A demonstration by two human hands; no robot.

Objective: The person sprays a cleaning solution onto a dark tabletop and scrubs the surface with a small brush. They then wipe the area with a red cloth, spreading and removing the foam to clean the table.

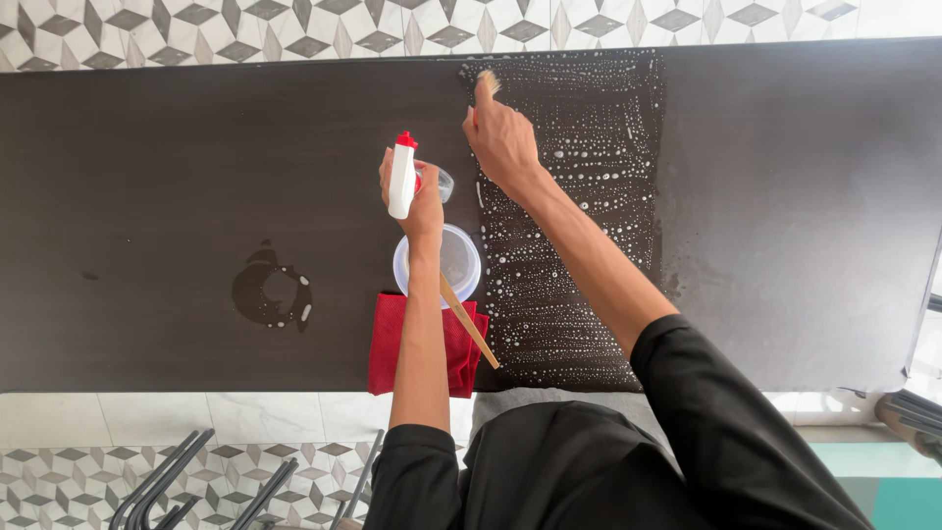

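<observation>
Clear plastic tub (438, 263) sits on the dark surface (147, 196), a stick (468, 322) leaning from it. Above the tub, left hand (420, 201) grips a spray bottle (401, 177); right hand (500, 132), arm outstretched, pinches a brush (487, 84) beyond.

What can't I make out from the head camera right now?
- Spray bottle: its body is hidden behind the left hand.
- Brush: its handle is covered by the right hand; only bristles show.
- Clear tub: contents unclear, the left forearm crosses it.
- Red cloth: partly under the forearm.
</observation>
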